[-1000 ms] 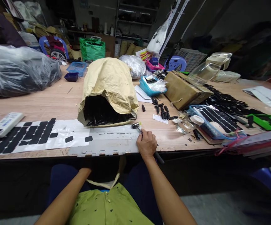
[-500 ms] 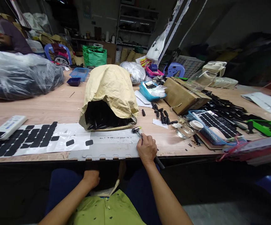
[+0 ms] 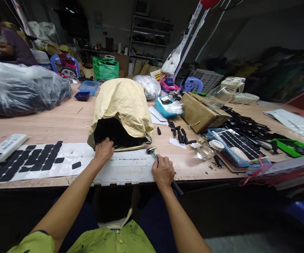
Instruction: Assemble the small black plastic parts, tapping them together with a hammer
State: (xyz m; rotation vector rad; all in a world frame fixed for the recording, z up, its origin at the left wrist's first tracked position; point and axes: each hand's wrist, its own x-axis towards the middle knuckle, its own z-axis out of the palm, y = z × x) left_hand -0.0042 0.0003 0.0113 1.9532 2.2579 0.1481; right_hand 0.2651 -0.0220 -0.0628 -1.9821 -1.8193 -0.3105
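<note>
Wrinkled tan sack (image 3: 123,96), mouth (image 3: 117,128) gaping.
Right hand (image 3: 163,171) grasps metal-headed, dark-handled hammer (image 3: 150,151); left hand (image 3: 104,150) at sack's mouth, can't tell its grasp.

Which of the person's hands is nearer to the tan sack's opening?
Left. The left hand is right at the opening of the tan sack; the right hand is farther off, to the opening's right, gripping a hammer.

- A workshop: a long bench (image 3: 70,128) spread with loose black parts (image 3: 243,123).
- A hammer (image 3: 151,150), and an open sack (image 3: 123,100) with dark pieces inside.
- Shelving (image 3: 152,43) at the back; another person (image 3: 17,45) at far left.
</note>
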